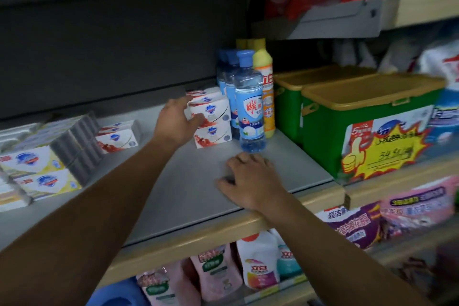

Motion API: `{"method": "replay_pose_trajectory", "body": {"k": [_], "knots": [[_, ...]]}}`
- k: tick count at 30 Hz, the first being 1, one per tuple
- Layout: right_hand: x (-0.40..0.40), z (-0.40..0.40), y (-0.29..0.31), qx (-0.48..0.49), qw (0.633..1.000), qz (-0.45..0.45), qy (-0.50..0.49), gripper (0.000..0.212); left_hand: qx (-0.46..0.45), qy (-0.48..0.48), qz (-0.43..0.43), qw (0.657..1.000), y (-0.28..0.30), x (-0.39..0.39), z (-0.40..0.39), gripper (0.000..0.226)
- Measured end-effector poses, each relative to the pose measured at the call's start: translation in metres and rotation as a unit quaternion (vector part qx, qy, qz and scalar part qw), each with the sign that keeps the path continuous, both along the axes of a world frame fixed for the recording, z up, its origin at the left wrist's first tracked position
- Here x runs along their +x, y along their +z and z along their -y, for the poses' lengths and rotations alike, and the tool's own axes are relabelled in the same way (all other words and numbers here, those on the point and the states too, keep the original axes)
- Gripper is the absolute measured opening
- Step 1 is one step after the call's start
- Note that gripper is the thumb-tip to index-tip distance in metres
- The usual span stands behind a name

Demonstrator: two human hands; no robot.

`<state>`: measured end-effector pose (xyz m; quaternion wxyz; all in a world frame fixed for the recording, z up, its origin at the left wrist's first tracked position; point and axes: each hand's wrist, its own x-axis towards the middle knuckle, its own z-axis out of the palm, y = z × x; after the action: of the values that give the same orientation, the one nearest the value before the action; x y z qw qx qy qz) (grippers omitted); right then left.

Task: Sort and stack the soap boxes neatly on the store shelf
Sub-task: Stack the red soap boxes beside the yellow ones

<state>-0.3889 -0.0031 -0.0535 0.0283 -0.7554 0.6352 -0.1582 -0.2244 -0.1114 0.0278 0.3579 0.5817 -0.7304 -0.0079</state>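
Right hand (250, 179) rests near the front of the grey shelf (188, 186), fingers loosely bent on the surface, holding nothing. Further in, left hand (177, 119) reaches the red-and-white soap stack (211, 117), thumb and fingers closing on the upper box's left end, box just beside the blue bottle (249, 107). More red boxes (116, 136) sit apart to the left; yellow ones (39, 171) at far left. Prob. light, stiff cardboard w/ slick print: take by the short ends, don't squeeze the faces. Green bins (360, 126) off right.
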Motion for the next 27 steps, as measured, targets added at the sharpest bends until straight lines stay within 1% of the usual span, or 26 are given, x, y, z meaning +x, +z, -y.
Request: {"method": "replay_pose_trajectory", "body": {"k": [4,7,11,13,15,17,19,20,21,23,25,27], "knots": [[0.0,-0.002,-0.001,-0.014,1.0,0.015,0.007,0.056,0.033,0.036,0.019,0.999,0.0,-0.012,0.016,0.063],[0.0,-0.002,-0.001,-0.012,1.0,0.012,0.014,0.059,0.021,0.047,-0.013,0.999,-0.005,-0.018,0.019,0.057],[0.0,0.0,-0.001,-0.009,1.0,0.01,0.01,0.056,0.033,0.014,-0.058,0.998,0.001,-0.013,0.007,0.046],[0.001,0.0,-0.001,-0.004,1.0,0.013,0.008,0.056,0.017,0.0,-0.091,0.996,0.002,-0.001,-0.01,0.038],[0.001,-0.001,-0.001,0.0,1.0,0.016,0.005,0.058,0.019,-0.014,-0.143,0.989,-0.002,0.017,-0.032,0.033],[0.003,-0.002,0.001,-0.001,1.0,0.01,-0.005,0.059,0.052,-0.031,-0.206,0.977,-0.009,0.039,-0.057,0.03],[0.007,-0.003,0.005,-0.015,1.0,0.015,-0.005,0.061,0.098,-0.044,-0.269,0.957,-0.017,0.062,-0.082,0.029],[0.012,-0.005,0.007,-0.027,0.999,0.046,0.008,0.065,0.118,-0.049,-0.299,0.946,-0.021,0.073,-0.095,0.027],[0.017,-0.007,0.009,-0.04,0.994,0.095,0.03,0.07,0.13,-0.053,-0.324,0.935,-0.024,0.084,-0.106,0.026],[0.036,-0.012,0.015,-0.057,0.973,0.197,0.101,0.084,0.146,-0.066,-0.361,0.919,-0.028,0.102,-0.125,0.019],[0.061,-0.015,0.018,-0.06,0.954,0.23,0.181,0.091,0.162,-0.079,-0.384,0.905,-0.032,0.119,-0.138,0.013],[0.084,-0.016,0.019,-0.068,0.94,0.232,0.239,0.085,0.188,-0.081,-0.413,0.888,-0.034,0.138,-0.145,0.011]]}}
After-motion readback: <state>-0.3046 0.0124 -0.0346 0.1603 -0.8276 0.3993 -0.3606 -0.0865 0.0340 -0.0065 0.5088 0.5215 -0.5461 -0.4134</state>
